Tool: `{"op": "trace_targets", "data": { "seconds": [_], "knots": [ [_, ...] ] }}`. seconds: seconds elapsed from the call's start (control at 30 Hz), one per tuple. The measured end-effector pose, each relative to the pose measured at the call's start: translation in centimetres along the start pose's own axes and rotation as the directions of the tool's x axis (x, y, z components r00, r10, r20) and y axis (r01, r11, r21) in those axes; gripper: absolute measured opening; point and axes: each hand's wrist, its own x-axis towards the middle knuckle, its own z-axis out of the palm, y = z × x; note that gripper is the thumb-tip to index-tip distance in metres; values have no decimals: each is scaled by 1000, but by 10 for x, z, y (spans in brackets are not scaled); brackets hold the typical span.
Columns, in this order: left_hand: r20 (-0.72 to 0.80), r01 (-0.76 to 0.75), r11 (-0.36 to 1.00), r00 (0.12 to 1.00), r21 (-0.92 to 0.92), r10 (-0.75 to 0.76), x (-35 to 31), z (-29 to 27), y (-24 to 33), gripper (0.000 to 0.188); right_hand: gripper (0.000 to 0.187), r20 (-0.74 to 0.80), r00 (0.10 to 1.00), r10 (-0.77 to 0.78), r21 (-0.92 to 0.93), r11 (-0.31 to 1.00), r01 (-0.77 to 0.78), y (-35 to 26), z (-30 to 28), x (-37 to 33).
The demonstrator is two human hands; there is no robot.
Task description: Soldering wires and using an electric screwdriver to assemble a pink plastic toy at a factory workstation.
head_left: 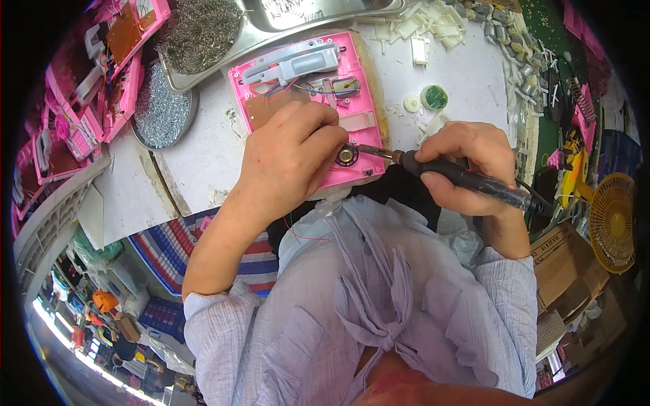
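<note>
A pink plastic casing [365,105] lies on the table before me, holding a grey plastic part [308,64], a brown board [265,109] and thin coloured wires. Near its front edge sits a small round speaker [347,155]. My left hand [288,152] rests over the casing, its fingers curled together beside the speaker; whatever they pinch is hidden. My right hand [484,149] grips the black handle of a soldering iron [467,177]. The iron's metal tip points left and reaches the speaker's edge; I cannot tell whether it touches.
A round dish of screws [162,111] stands left, below a metal tray [261,34] bearing springs [200,30]. More pink casings [74,132] pile up far left. White plastic pieces [433,24], a green-topped round item [434,97] and small metal parts [518,64] lie right. A yellow fan [613,223] stands beyond.
</note>
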Motion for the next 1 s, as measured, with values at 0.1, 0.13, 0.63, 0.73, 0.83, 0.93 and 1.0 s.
{"op": "trace_targets", "data": {
  "seconds": [0.1, 0.13, 0.63, 0.73, 0.83, 0.93, 1.0],
  "knots": [
    [-5, -6, 1000, 1000, 7, 6, 0, 1, -1, 22, 24, -8, 999, 44, -6, 999, -44, -2, 0, 0],
    [-4, -7, 1000, 1000, 5, 7, -1, 2, -1, 22, 22, -35, 994, 101, 52, 994, -99, -3, 2, 1],
    [-8, -26, 1000, 1000, 18, 26, 0, 1, -1, 23, 18, -213, 914, 344, 377, 893, -248, -13, -6, -15],
    [-27, -35, 999, 999, 17, 36, -1, 2, -2, 23, 18, -194, 926, 323, 354, 904, -241, -12, -5, -16],
    [-18, -35, 999, 999, 17, 36, 0, 3, -2, 22, 18, -135, 951, 278, 274, 933, -234, -13, 0, -10],
    [-6, -26, 999, 1000, 21, 26, 0, 1, -1, 22, 19, -117, 960, 256, 258, 941, -220, -10, 9, -5],
    [1, -16, 1000, 1000, 20, 16, 1, 0, 0, 22, 20, -120, 969, 217, 246, 952, -183, -6, 10, -4]
  ]
}}
